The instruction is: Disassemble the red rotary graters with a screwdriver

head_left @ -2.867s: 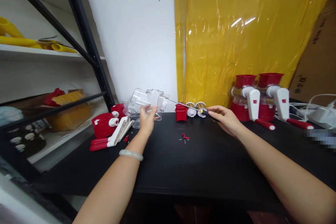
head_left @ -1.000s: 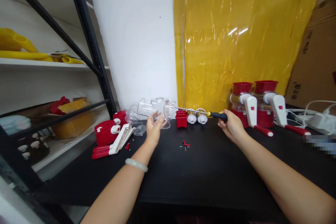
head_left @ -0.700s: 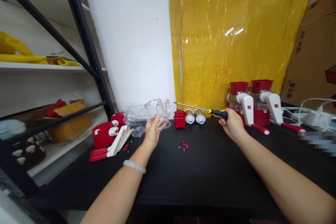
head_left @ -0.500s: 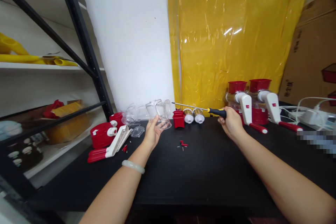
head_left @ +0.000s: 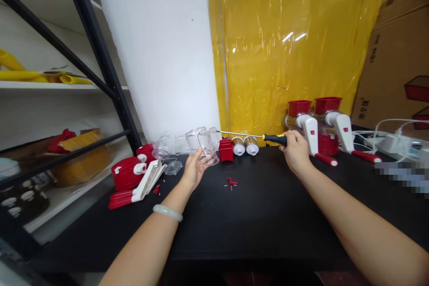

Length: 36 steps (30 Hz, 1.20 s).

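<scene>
- Cardboard box [head_left: 382, 67] beyond right grip: printing too small to read.
- Left hand [head_left: 193, 170] grasping clear housing [head_left: 194, 139].
- Right hand [head_left: 296, 153] grasping screwdriver [head_left: 273, 139].
- Red container [head_left: 226, 151] between grips, inside unclear.

Your right hand [head_left: 296, 152] hides the rear end of the screwdriver [head_left: 273, 139] and some of the left crank machine [head_left: 310, 133]. You can't tell whether the screwdriver's tip touches the clear housing [head_left: 193, 138], partly covered by your left hand [head_left: 194, 170]. The slivers [head_left: 231, 188] on the table [head_left: 251, 219] are too small to identify. A pixelated patch [head_left: 405, 178] masks something at right; the cardboard box [head_left: 385, 67] and yellow tubes [head_left: 30, 76] run out of view.
</scene>
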Each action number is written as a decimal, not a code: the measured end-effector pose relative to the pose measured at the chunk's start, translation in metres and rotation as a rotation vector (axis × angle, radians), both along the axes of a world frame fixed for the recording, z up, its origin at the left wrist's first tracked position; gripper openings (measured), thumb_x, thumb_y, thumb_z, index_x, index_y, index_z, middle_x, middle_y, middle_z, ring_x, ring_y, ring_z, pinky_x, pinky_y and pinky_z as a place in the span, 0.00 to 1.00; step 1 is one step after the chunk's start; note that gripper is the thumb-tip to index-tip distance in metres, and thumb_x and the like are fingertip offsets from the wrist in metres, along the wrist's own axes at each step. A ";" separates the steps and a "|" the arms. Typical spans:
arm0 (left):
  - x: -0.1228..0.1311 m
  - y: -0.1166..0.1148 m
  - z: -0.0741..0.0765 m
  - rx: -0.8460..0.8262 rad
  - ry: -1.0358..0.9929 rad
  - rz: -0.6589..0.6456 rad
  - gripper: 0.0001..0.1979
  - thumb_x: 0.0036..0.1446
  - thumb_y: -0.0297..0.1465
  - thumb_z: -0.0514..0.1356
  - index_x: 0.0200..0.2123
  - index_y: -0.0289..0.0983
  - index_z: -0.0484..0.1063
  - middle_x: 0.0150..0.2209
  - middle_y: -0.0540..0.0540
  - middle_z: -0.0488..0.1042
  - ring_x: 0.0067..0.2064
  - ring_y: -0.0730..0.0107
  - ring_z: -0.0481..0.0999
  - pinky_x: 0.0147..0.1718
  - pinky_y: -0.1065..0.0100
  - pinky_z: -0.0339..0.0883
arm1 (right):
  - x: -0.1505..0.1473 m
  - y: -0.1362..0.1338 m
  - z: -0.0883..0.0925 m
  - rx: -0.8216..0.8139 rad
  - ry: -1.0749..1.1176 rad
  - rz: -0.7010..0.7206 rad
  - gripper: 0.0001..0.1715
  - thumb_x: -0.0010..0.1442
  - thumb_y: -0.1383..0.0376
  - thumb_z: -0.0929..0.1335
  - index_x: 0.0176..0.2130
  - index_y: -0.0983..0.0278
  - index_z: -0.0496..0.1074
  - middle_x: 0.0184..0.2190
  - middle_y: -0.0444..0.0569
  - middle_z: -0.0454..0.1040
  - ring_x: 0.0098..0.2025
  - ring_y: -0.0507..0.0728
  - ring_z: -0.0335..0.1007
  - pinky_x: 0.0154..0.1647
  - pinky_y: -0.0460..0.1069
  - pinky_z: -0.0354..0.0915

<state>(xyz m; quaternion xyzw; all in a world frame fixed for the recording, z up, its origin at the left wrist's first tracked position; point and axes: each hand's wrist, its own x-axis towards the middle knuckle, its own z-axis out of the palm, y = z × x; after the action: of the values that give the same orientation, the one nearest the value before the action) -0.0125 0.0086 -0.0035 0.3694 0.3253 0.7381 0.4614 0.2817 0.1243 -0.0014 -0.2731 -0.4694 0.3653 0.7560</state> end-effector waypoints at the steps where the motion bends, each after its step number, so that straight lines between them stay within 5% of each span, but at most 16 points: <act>1: 0.000 0.000 -0.001 0.004 -0.003 0.003 0.21 0.46 0.41 0.71 0.36 0.36 0.69 0.39 0.43 0.80 0.45 0.55 0.82 0.48 0.55 0.73 | 0.000 0.000 0.000 0.004 -0.007 -0.005 0.15 0.55 0.54 0.69 0.27 0.61 0.65 0.23 0.40 0.64 0.20 0.47 0.58 0.14 0.41 0.55; 9: -0.001 0.000 -0.004 0.053 0.076 0.008 0.24 0.37 0.25 0.75 0.40 0.37 0.73 0.44 0.48 0.78 0.48 0.64 0.79 0.58 0.49 0.66 | 0.004 0.003 0.000 -0.004 -0.013 0.000 0.14 0.54 0.55 0.69 0.27 0.61 0.65 0.23 0.40 0.64 0.20 0.47 0.58 0.14 0.41 0.54; 21: 0.002 -0.002 -0.004 0.012 0.071 -0.043 0.21 0.41 0.23 0.73 0.39 0.36 0.72 0.41 0.48 0.78 0.46 0.63 0.79 0.57 0.44 0.66 | 0.007 -0.001 0.005 -0.095 0.095 0.222 0.02 0.43 0.68 0.68 0.21 0.63 0.69 0.21 0.42 0.65 0.23 0.48 0.57 0.17 0.42 0.55; 27: 0.002 -0.005 -0.002 -0.006 0.114 -0.021 0.21 0.40 0.25 0.74 0.39 0.36 0.71 0.40 0.47 0.76 0.45 0.62 0.78 0.53 0.43 0.68 | 0.010 0.003 0.001 -0.075 0.131 0.291 0.11 0.47 0.59 0.71 0.22 0.63 0.69 0.23 0.44 0.67 0.25 0.50 0.62 0.19 0.44 0.59; 31: 0.001 -0.004 -0.004 -0.011 0.166 -0.013 0.23 0.39 0.27 0.75 0.39 0.36 0.71 0.41 0.48 0.76 0.45 0.62 0.78 0.51 0.44 0.71 | 0.016 0.009 -0.004 -0.213 -0.029 0.184 0.24 0.56 0.46 0.67 0.22 0.62 0.66 0.13 0.43 0.63 0.14 0.50 0.55 0.11 0.45 0.49; 36: 0.002 -0.003 -0.004 -0.036 0.172 0.054 0.22 0.39 0.31 0.75 0.37 0.35 0.72 0.37 0.48 0.76 0.41 0.65 0.78 0.45 0.49 0.75 | 0.020 0.013 -0.009 -0.167 -0.231 0.163 0.21 0.55 0.56 0.69 0.20 0.61 0.60 0.08 0.39 0.56 0.11 0.48 0.48 0.10 0.44 0.47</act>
<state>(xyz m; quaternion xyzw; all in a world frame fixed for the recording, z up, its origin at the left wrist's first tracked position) -0.0107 0.0055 -0.0076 0.4141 0.3867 0.7100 0.4183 0.3014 0.1370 -0.0106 -0.3361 -0.5418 0.4295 0.6396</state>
